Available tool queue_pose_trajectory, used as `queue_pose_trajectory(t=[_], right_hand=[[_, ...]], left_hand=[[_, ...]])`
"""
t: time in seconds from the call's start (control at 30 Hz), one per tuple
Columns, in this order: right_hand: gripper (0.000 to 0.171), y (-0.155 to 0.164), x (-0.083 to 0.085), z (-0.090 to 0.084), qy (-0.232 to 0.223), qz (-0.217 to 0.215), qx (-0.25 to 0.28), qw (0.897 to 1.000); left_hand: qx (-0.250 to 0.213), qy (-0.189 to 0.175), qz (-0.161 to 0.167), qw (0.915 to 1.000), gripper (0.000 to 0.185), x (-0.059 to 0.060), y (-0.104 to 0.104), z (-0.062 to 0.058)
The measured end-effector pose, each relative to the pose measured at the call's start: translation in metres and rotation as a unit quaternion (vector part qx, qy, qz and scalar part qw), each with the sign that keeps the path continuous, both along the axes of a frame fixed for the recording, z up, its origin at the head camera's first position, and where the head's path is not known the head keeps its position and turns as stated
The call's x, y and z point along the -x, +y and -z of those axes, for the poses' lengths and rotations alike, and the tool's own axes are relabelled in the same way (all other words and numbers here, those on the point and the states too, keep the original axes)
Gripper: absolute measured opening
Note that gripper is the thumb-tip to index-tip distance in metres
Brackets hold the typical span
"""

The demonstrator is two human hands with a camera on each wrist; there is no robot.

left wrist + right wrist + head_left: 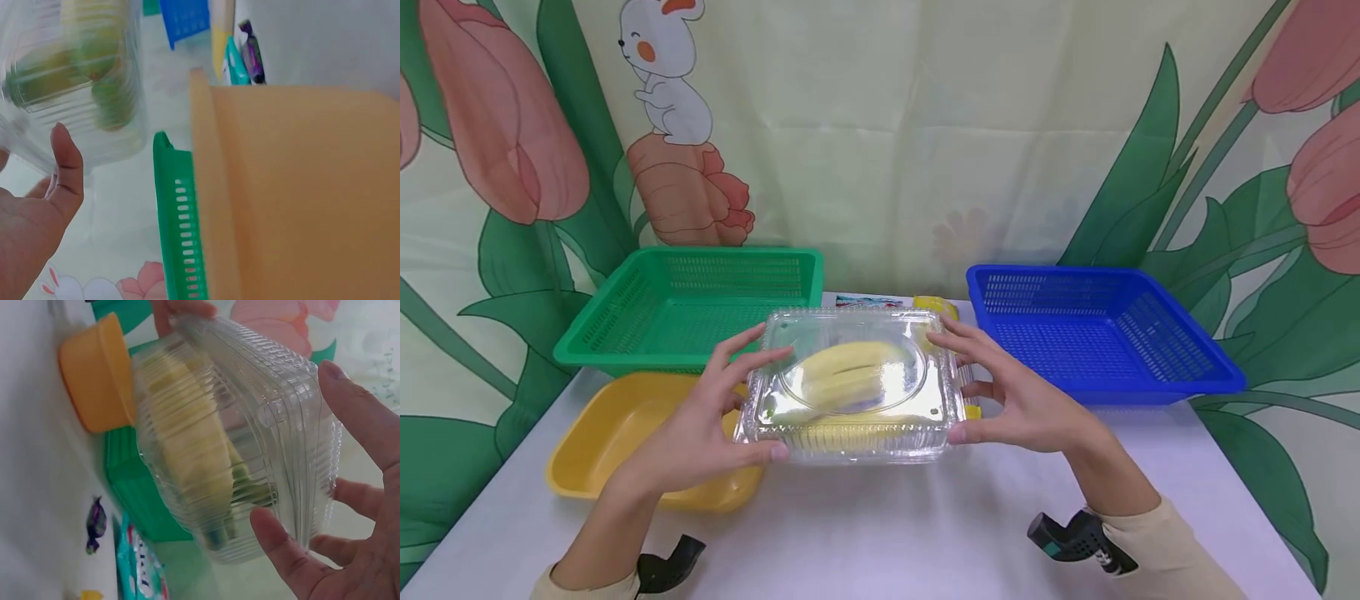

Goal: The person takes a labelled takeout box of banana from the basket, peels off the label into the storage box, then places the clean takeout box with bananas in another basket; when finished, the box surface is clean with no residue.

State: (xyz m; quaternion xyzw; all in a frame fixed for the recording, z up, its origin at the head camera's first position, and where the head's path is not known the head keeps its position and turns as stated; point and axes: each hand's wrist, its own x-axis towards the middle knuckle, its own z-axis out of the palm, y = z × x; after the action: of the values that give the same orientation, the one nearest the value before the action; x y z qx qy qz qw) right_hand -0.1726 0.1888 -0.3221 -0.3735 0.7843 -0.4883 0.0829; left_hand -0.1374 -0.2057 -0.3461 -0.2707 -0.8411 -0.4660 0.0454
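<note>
Both hands hold a clear plastic clamshell box above the middle of the table, its lid facing up toward the head camera. Through the plastic show yellow bananas with green ends, clearer in the right wrist view. My left hand grips the box's left side, thumb at the front corner and fingers over the lid. On the opposite side my right hand grips it, with the thumb low at the front corner and fingertips along the edge. The lid looks closed.
A yellow-orange basin stands behind the left hand. Farther back are a green basket at left and a blue basket at right. Between them lie a teal packet, a yellow packet and a purple-wrapped candy.
</note>
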Motion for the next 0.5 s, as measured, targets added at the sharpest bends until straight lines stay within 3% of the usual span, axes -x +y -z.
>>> queue_pose_trajectory(t=[0.27, 0.5], right_hand=[[0.091, -0.013, 0.012, -0.009, 0.011, -0.011, -0.033, 0.999], [0.081, -0.035, 0.029, -0.020, 0.018, -0.021, -0.051, 0.998]], left_hand=[[0.017, 0.016, -0.008, 0.9997, 0.092, 0.015, -0.012, -0.006], [0.020, 0.003, -0.042, 0.9989, 0.092, 0.022, -0.031, -0.012]])
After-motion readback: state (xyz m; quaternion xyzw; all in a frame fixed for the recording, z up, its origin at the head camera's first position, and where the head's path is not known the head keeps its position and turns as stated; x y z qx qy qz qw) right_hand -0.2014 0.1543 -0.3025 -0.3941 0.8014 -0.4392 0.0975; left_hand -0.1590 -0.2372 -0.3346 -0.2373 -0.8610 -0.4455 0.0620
